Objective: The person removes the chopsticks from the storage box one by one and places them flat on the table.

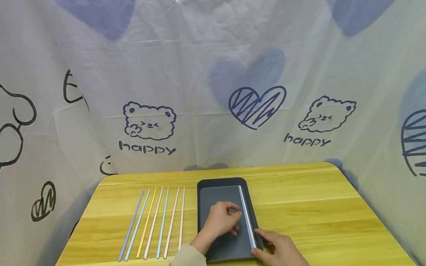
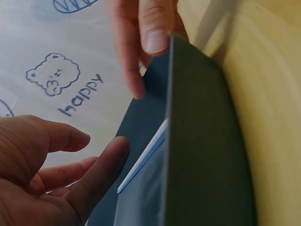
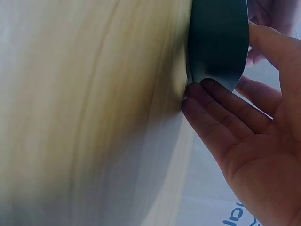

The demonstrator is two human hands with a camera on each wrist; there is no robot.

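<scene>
A dark grey tray lies on the table with a white and a bluish thin stick side by side along its right wall. Over the tray, my left hand has its fingers loosely bent, with thumb and index finger apart and nothing between them. A pale blue-white stick appears beyond its fingertips in the left wrist view. My right hand touches the tray's near right corner, thumb at the near edge. Its fairly straight fingers rest against the outer wall.
Several thin sticks in purple, blue, yellow and pink lie roughly parallel on the wooden table, left of the tray. A printed cloth hangs behind the table and at both sides.
</scene>
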